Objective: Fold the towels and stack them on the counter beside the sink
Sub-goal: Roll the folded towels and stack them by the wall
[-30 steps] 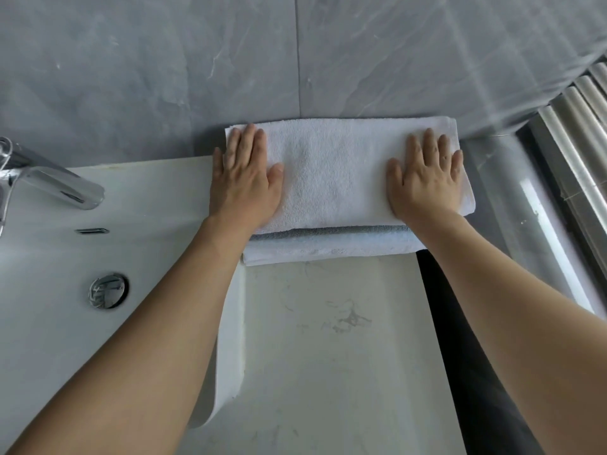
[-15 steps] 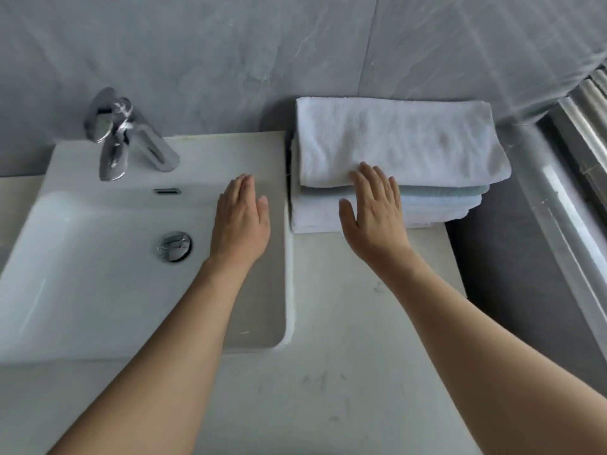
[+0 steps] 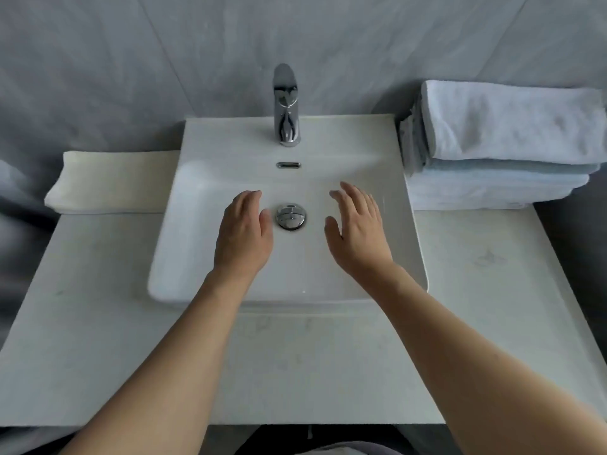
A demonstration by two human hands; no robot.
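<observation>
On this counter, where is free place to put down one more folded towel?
The counter is bare right of the sink, in front of the towel stack, and along the front edge. Left of the sink, bare counter lies in front of the cream towel. Both back corners are crowded.

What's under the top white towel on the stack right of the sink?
Under the top white towel lie more folded towels, pale blue and white, stacked on the counter. Only their edges show; their exact count and the counter beneath are covered.
</observation>
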